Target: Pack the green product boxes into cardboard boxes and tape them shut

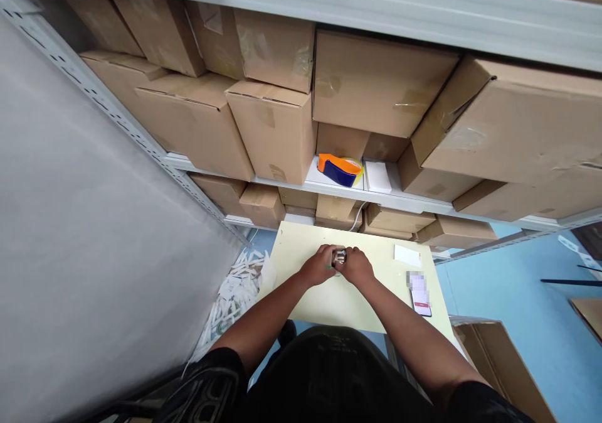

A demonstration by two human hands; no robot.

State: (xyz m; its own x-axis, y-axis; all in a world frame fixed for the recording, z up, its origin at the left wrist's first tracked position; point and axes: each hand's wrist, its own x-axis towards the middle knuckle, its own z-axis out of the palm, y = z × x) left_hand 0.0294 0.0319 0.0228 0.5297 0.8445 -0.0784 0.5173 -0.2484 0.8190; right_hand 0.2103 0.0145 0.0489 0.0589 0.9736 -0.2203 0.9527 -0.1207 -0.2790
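Both my hands meet over the middle of the pale yellow table [301, 307]. Between them is a small shiny object [338, 258], dark with silvery glints; its kind is too small to make out. My left hand [320, 265] is closed around its left side. On the other side, the fingers of my right hand [358, 267] curl against it. Much of the object is hidden by my fingers.
A white card or small box [407, 255] and a phone [420, 294] lie on the table's right. Shelves ahead hold cardboard boxes [273, 128], an orange-and-blue tape dispenser [339, 171] and a white stack [377, 176]. White paper strips [237, 291] pile up left; an open carton [501, 360] stands right.
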